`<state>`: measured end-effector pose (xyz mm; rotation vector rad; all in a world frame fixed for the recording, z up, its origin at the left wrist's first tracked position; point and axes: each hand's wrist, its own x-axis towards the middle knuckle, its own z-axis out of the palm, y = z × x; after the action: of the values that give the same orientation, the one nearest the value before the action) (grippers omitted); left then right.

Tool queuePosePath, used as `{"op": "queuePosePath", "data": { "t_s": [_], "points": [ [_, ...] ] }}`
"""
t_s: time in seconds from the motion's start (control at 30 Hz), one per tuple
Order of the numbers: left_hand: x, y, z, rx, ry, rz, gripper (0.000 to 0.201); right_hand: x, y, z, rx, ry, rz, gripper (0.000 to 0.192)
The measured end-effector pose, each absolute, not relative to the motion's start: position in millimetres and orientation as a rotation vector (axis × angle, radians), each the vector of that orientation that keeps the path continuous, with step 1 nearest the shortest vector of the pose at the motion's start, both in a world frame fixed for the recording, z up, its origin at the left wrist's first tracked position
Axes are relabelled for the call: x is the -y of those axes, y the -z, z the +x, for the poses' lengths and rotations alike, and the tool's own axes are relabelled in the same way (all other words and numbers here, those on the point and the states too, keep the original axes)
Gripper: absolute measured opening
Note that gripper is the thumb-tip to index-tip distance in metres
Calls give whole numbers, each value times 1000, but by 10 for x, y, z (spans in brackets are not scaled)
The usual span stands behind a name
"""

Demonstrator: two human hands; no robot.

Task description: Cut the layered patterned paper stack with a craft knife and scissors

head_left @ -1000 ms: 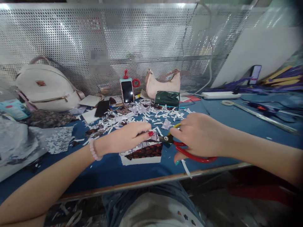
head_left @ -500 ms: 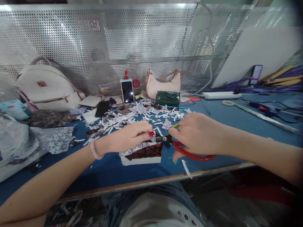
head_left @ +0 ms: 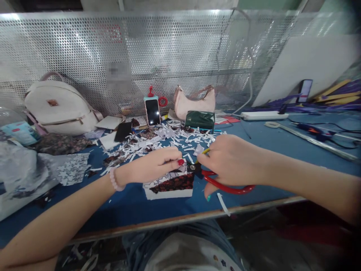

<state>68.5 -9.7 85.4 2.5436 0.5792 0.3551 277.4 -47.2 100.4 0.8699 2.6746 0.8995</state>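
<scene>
My left hand (head_left: 158, 162) is closed, pinching the upper edge of a patterned fabric piece (head_left: 173, 185) with a dark red-and-black panel and a white lower border. My right hand (head_left: 235, 162) grips red-handled scissors (head_left: 239, 189). Their pivot sits close beside my left fingertips, at the upper right corner of the fabric piece. Most of the blade length is hidden behind the fabric and my left fingers. A narrow white strip (head_left: 223, 205) lies by the table edge below my right hand. White and dark scraps (head_left: 146, 141) are heaped just beyond both hands.
On the blue table (head_left: 113, 214), a white backpack (head_left: 59, 105), a phone on a stand (head_left: 152, 111), a pale handbag (head_left: 194, 103) and a green pouch (head_left: 199, 119) line the back. To the right lie a power strip (head_left: 263, 115) and a glue gun (head_left: 316, 130). Patterned fabric (head_left: 72, 169) lies left.
The scissors have moved slightly left, their pivot now nearer my left fingertips and less blade showing. My left hand keeps its pinch. The whole view has shifted slightly.
</scene>
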Motion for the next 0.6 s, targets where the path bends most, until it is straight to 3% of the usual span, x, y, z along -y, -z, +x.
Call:
{"op": "queuePosePath", "data": {
  "t_s": [0.6],
  "points": [
    [101,-861,676,-579,-381,2547,27,489,-980,2673,-2716,-928,855,62]
  ]
}}
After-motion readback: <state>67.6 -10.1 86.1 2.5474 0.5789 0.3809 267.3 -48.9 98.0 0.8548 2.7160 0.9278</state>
